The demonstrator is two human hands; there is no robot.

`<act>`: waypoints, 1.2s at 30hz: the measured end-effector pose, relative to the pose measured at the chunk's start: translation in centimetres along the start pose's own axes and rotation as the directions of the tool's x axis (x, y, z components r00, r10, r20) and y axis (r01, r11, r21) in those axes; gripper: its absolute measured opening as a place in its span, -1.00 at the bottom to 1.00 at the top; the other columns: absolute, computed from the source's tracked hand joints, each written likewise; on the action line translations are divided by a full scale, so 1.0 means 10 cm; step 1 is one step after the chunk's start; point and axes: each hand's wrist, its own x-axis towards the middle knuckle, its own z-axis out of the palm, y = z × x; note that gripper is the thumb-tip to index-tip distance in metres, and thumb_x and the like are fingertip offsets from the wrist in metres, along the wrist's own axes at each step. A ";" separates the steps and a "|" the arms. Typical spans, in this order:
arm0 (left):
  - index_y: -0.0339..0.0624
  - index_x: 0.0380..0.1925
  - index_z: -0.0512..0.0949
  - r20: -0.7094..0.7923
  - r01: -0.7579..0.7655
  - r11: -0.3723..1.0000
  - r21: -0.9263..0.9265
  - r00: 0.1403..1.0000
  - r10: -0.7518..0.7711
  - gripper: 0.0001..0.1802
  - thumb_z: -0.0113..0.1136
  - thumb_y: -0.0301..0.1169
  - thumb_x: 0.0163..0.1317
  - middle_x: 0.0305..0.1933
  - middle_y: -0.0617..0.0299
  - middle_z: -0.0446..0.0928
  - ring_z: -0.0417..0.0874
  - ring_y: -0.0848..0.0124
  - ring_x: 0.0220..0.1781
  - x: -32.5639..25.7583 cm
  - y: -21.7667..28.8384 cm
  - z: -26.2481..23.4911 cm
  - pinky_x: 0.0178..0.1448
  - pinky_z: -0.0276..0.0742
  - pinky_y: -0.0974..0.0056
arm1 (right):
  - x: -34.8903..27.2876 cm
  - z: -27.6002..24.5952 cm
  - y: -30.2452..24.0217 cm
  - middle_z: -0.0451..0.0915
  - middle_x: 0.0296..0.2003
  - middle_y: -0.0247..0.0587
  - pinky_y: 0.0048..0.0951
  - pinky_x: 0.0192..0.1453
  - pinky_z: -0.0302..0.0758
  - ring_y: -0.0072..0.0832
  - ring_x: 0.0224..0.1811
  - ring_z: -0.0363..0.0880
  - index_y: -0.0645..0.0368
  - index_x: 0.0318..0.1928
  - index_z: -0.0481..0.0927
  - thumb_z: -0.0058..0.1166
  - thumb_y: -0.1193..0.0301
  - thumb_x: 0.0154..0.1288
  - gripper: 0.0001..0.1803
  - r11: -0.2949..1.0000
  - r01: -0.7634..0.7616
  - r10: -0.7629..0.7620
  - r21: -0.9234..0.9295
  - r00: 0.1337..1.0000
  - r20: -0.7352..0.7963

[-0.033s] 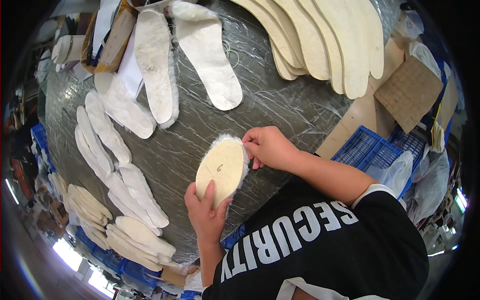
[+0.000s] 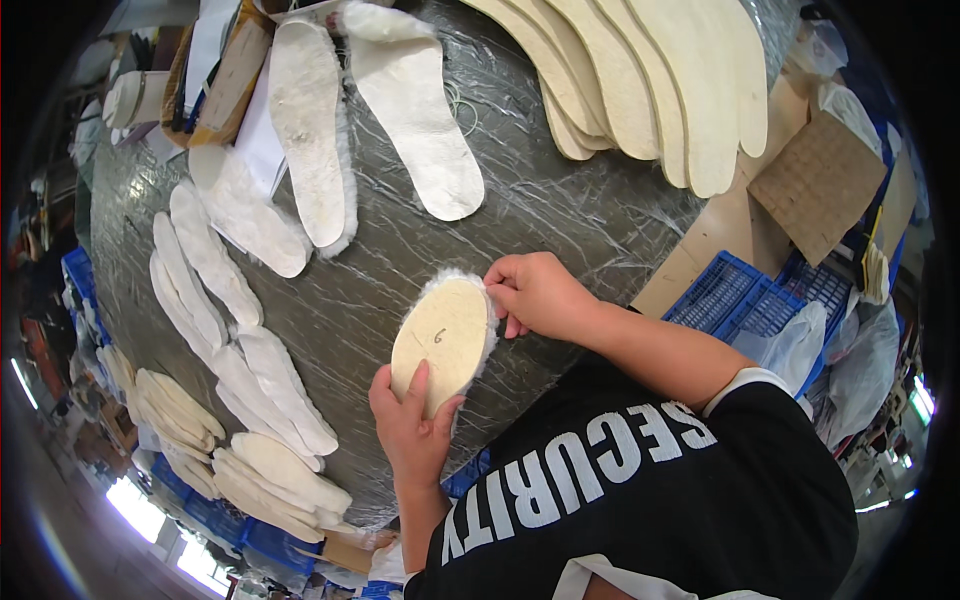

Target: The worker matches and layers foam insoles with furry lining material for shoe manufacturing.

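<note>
- My left hand point(image 2: 412, 425) grips the near end of the fleece-edged insole point(image 2: 445, 335); fingers lie flat over its tan backing, thumb at the edge.
- My right hand point(image 2: 535, 293) pinches the insole's far right edge, fingers closed narrow on the white fleece fringe.
- The insole lies backing-up on the worktable point(image 2: 560, 200), near the table's near edge, directly ahead of my chest.
- The worktable surface is grey and covered in wrinkled clear film.
- Beyond the insole, toward the far side of the worktable, two long white insoles point(image 2: 360, 120) lie side by side, well apart from my hands.
- Further right of those, a fanned row of cream board soles point(image 2: 660, 80) overhangs the worktable's far right edge.
- Left of the insole, a line of white fleece pieces point(image 2: 215, 270) runs along the worktable, ending in stacked tan soles point(image 2: 270, 470) at its near left edge.
- Right of the worktable, below its edge, sit blue plastic crates point(image 2: 745, 295) and a brown board square point(image 2: 820, 180).
- Nothing lies between my hands and the insole.
</note>
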 end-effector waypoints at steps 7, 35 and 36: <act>-0.09 0.05 0.57 0.033 -0.011 0.997 0.073 0.999 0.009 -0.37 0.46 -0.13 -0.07 0.16 -0.13 0.33 0.41 -0.07 0.13 0.04 0.02 -0.03 0.15 0.40 0.05 | 0.00 0.00 0.01 0.59 -0.55 -0.17 -0.51 -0.57 0.55 -0.53 -0.62 0.63 0.40 -0.30 0.54 -0.06 0.57 0.31 -0.87 1.000 0.025 -0.025 -0.010 1.000 0.001; -0.09 0.04 0.56 0.069 0.060 0.996 0.060 0.996 -0.064 -0.32 0.52 -0.17 -0.16 0.16 -0.11 0.34 0.42 -0.07 0.14 0.06 0.07 0.06 0.17 0.39 0.04 | -0.25 0.21 0.35 0.57 -0.57 -0.12 -0.48 -0.58 0.55 -0.43 -0.59 0.67 0.41 -0.33 0.48 -0.05 0.52 0.33 -0.84 0.999 0.040 -0.041 0.022 0.997 0.066; -0.09 0.04 0.56 0.067 0.070 0.996 0.063 0.995 -0.074 -0.30 0.53 -0.17 -0.18 0.17 -0.11 0.34 0.42 -0.07 0.14 0.06 0.07 0.07 0.17 0.39 0.04 | -0.25 0.21 0.34 0.57 -0.57 -0.15 -0.50 -0.59 0.54 -0.46 -0.60 0.66 0.40 -0.32 0.49 -0.03 0.51 0.34 -0.84 0.999 0.033 -0.033 0.007 0.997 0.073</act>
